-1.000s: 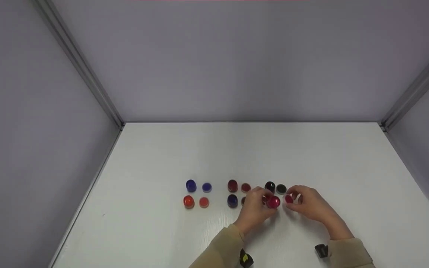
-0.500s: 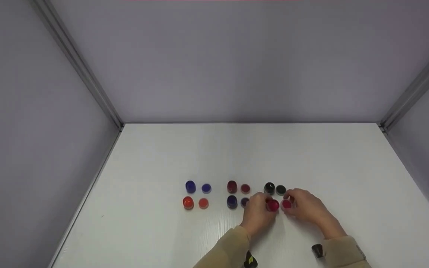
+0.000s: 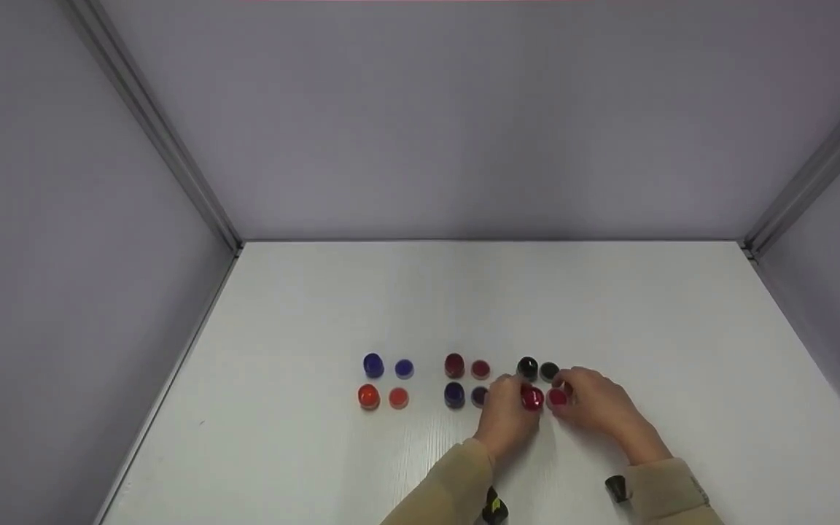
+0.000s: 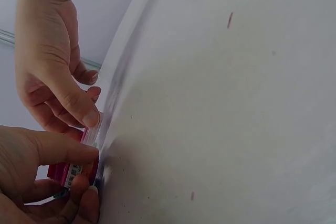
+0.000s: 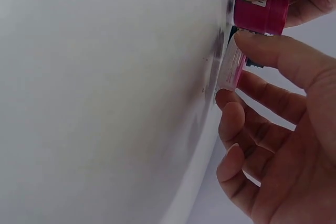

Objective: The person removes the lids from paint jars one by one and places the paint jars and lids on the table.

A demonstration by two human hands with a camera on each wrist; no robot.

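On the white surface (image 3: 464, 306), at the right end of the front row of small pots, the left hand (image 3: 506, 419) grips a magenta pot (image 3: 532, 398) between thumb and curled fingers. The pot is a short round tub, glossy on top in the head view; the right wrist view shows its bright pink wall with a small printed label near the edge. In the left wrist view a barcode sticker shows on its side between the fingers. It stands on the surface just in front of the black pot (image 3: 527, 368).

The right hand (image 3: 595, 407) pinches the magenta lid (image 3: 557, 398) by its edge between thumb and forefinger, right beside the pot. In the right wrist view the lid looks thin and flat, with a pale, translucent rim and pink inside, and it sits at or very near the surface; whether it touches cannot be told. Pot and lid are just beside each other, nearly touching.

Behind the lid lies a black lid (image 3: 549, 371). To the left stand a dark red pot (image 3: 454, 364) with its red lid (image 3: 480, 369), and in front of them a dark blue pot (image 3: 454, 394) with a purple lid (image 3: 479, 396) partly hidden by the left hand. Farther left are a blue pot (image 3: 373, 364) with a blue lid (image 3: 404, 368), and an orange pot (image 3: 368, 397) with an orange lid (image 3: 398, 397). Both arms wear tan sleeves (image 3: 442, 485).
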